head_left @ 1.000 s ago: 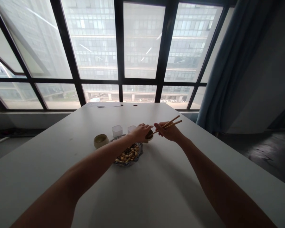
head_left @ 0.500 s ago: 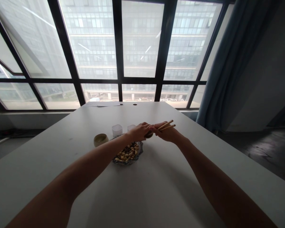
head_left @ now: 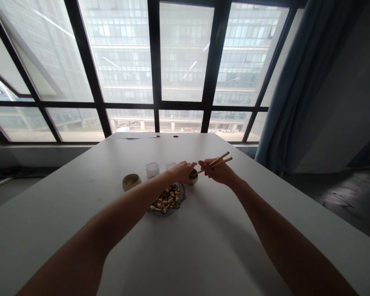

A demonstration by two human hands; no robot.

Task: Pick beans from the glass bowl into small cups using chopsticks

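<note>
My right hand (head_left: 217, 169) is closed around a pair of wooden chopsticks (head_left: 220, 159). Their upper ends stick out to the right, while the lower ends reach down into a small round cup (head_left: 195, 179) with a dark inside. Around the far left side of that cup curls my left hand (head_left: 183, 171), its thumb low and its fingers over the top. What lies in the cup is too dark to make out. Below my left forearm stands a wavy-rimmed glass bowl (head_left: 181, 198) full of nuts in their shells (head_left: 168, 198), partly covered by the arm.
A second round cup (head_left: 131, 181) stands left of the glass bowl. Two small translucent containers, the left one (head_left: 152, 169) and the right one (head_left: 170, 166), sit behind it. Papers (head_left: 134, 135) lie at the white table's (head_left: 179, 246) far edge, before windows.
My hands have drawn slightly apart, the right one shifting a little to the right with the chopsticks. More of the small cup now shows between them.
</note>
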